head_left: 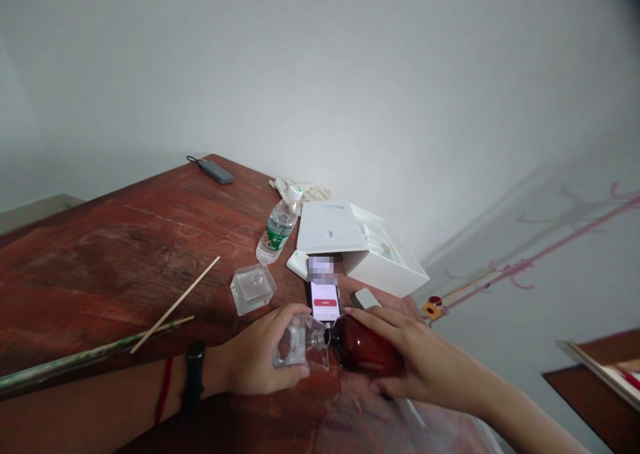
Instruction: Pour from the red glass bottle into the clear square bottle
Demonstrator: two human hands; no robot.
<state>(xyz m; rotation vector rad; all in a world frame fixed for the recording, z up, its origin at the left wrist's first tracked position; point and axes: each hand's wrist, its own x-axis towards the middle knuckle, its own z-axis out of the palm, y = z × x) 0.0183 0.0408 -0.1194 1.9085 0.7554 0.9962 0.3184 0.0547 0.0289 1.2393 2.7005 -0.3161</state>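
Note:
My left hand [260, 357] is closed around a clear, square-sided bottle [296, 347] tipped on its side, its narrow neck facing right. My right hand [430, 361] grips a dark reddish-brown bottle [367, 347], also lying sideways. The brown bottle's black neck [332, 337] meets the clear bottle's mouth; whether they touch or overlap I cannot tell. No liquid passing between them can be made out. Just beyond the hands lies a lit phone [325, 304]. Left of it sits a second clear, square-sided container [253, 289].
Behind stand a water bottle [277, 231] and a white box [333, 224] with an open tray [395, 261]. On the wooden table [100, 254] lie a thin stick [175, 304], a green-patterned wrapper [90, 359] and a grey device [216, 171]. A pink rack [520, 267] leans at right.

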